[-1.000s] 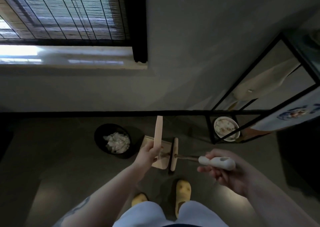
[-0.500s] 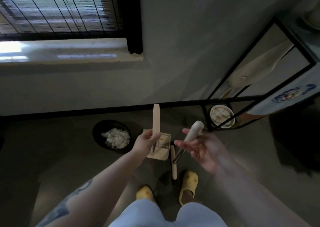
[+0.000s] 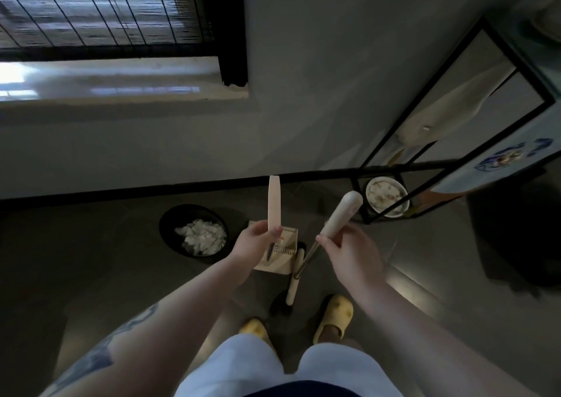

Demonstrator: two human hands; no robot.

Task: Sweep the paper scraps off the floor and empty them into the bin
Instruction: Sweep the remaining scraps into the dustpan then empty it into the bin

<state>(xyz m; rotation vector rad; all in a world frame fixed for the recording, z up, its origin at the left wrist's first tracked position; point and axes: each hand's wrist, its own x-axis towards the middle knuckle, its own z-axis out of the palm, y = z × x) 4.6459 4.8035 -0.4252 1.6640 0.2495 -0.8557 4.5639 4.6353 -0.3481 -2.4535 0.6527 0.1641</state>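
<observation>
Scraps (image 3: pixel 202 240) already sit in the bin (image 3: pixel 170 217), just left of the left hand (image 3: pixel 253 242) gripping the upright dustpan handle (image 3: pixel 273 202); right hand (image 3: pixel 343 251) holds the tilted broom handle (image 3: pixel 341 214).

I see a black bin (image 3: pixel 170 229) of white scraps (image 3: pixel 202 236), cream dustpan (image 3: pixel 280 260) and cream-handled broom (image 3: pixel 340 214), yellow slippers (image 3: pixel 334 316), grey floor (image 3: pixel 91 275), pale blue shorts (image 3: pixel 243 369), dark tattoo (image 3: pixel 100 357) on my left forearm.

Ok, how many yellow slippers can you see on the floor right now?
2. The left slipper is mostly hidden behind the shorts; the right slipper sits below the broom head, near the dustpan.
</observation>
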